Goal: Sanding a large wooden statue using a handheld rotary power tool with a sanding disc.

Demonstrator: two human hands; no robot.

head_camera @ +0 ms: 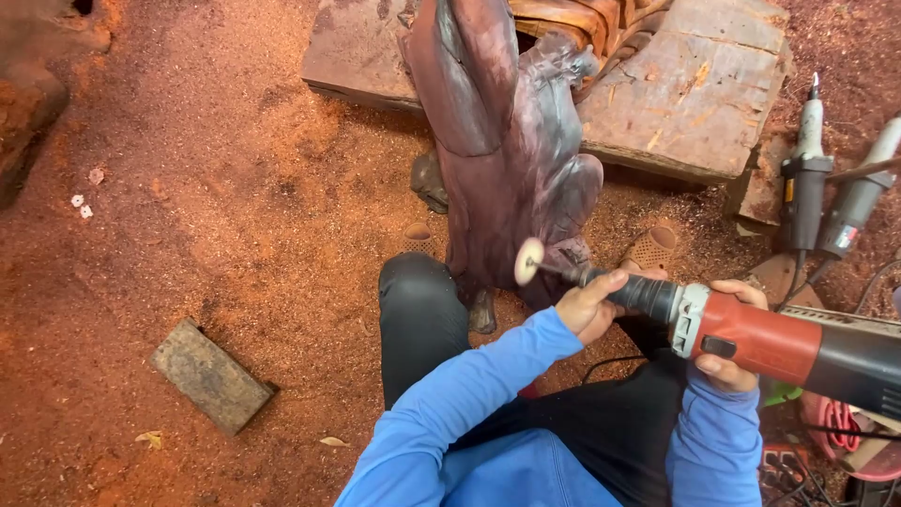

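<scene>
While hands (657, 329) grip grinder (751, 338), wheel (528, 260) prob. touching carving (507, 141)

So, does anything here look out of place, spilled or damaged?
Reddish sawdust covers the whole ground, and a loose wooden block lies askew in it. Otherwise nothing odd: the left hand and right hand hold the red grinder, its small disc at the dark carving.

one view only, head cam, worn by the person, looking steeply down & slightly fwd over their own lap. close range: left hand (589, 305), right hand (727, 352) and the red-black power tool (760, 343) fill the lower right. dark wood carving (511, 141) sits centre-top, near. red sawdust ground (188, 188) fills the left. no 2nd view, so no shared area.
</scene>
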